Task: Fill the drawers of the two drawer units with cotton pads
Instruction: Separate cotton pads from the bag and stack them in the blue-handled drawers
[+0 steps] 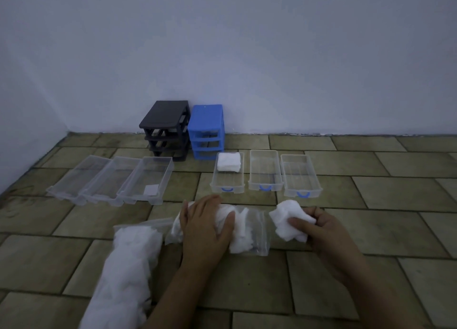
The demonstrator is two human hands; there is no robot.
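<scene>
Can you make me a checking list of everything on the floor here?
Surface: tan tiled floor, dim light.
Job's things: black drawer frame and blue drawer frame, both without drawers; six clear plastic drawers on the floor; only the left blue-handled drawer holds a stack of white cotton pads.
Clutter: long full bag of cotton pads.
Hands: left hand presses clear pad bag; right hand grips a bunch of pads.
Cables: nothing seen.
Surroundings: bare white wall.

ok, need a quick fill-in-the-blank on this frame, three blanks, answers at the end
1. The right hand grips a wad of ____.
2. The left hand rests on a clear ____ of pads.
3. Of the three blue-handled drawers, only the ____ one holds pads.

Answers: cotton pads; bag; left
</scene>
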